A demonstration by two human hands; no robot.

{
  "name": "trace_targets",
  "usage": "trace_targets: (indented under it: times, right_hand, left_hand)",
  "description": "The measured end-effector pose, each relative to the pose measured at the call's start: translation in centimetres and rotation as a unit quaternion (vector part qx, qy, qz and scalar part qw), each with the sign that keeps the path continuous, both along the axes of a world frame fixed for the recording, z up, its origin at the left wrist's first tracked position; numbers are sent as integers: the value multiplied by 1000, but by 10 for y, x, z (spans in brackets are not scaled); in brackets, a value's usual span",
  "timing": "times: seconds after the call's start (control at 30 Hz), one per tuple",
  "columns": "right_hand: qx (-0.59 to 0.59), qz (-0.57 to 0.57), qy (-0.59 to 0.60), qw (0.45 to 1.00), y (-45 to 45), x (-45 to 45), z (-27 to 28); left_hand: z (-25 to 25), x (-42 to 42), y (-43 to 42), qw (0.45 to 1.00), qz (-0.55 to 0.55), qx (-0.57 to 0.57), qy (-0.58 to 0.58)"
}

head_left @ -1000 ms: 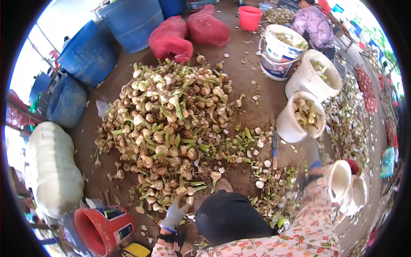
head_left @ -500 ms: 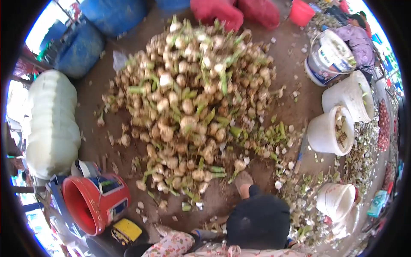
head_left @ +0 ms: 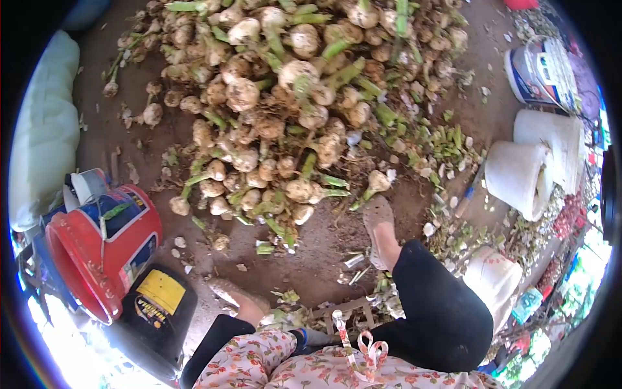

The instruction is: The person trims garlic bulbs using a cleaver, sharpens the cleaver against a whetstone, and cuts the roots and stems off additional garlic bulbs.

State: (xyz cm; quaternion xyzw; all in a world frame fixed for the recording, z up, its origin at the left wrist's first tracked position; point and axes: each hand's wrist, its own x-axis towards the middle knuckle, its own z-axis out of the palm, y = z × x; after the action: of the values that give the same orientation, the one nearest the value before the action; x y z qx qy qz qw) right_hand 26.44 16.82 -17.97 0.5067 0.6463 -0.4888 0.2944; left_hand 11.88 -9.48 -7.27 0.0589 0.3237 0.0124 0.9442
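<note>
My left hand [head_left: 317,338], in a greyish glove with a dark blue cuff, is low in front of my lap at the end of the floral sleeve [head_left: 243,360]. It is beside a small wooden frame [head_left: 346,310] between my legs; its fingers are too unclear to read. My right hand is out of view. Ahead lies a large heap of pale, soil-covered bulbs [head_left: 243,94] with roots and green stem stubs. One loose bulb [head_left: 378,182] rests just beyond my right foot [head_left: 376,227].
At left are a tipped red bucket [head_left: 136,223], a black container [head_left: 155,305] with a yellow label and a big pale plastic container [head_left: 45,129]. White buckets [head_left: 512,172] stand along the right. A blue-handled knife [head_left: 469,193] lies among trimmings [head_left: 447,146].
My view has tilted down and closer, so the heap sits higher in the picture and both my feet show. My right knee appears farther to the right. The left hand remains near my lap.
</note>
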Motion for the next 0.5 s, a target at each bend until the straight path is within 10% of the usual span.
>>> trace_targets:
  times: [0.23,0.3,0.33,0.37,0.4,0.43,0.5]
  right_hand:
    - [166,-134,54,975,26,173,31]
    - [344,-161,102,919,94,204,28]
    - [424,-161,115,884,133,208,24]
    - [483,-161,108,854,173,207,19]
    - [458,-183,1,870,198,192,30]
    - [420,-194,-107,880,224,177,43]
    - [390,-153,-70,905,277,256,-110]
  left_hand:
    - [-33,-2,10,999,-14,-26,13]
    - [-44,-28,7,957,-5,250,147]
    - [-104,-35,-41,790,-14,570,225]
    - [-108,-53,-40,754,-106,584,282]
    - [-87,-60,-14,899,-54,301,313]
    - [-63,-67,13,917,61,2,394]
    - [-112,-72,-20,808,210,49,549]
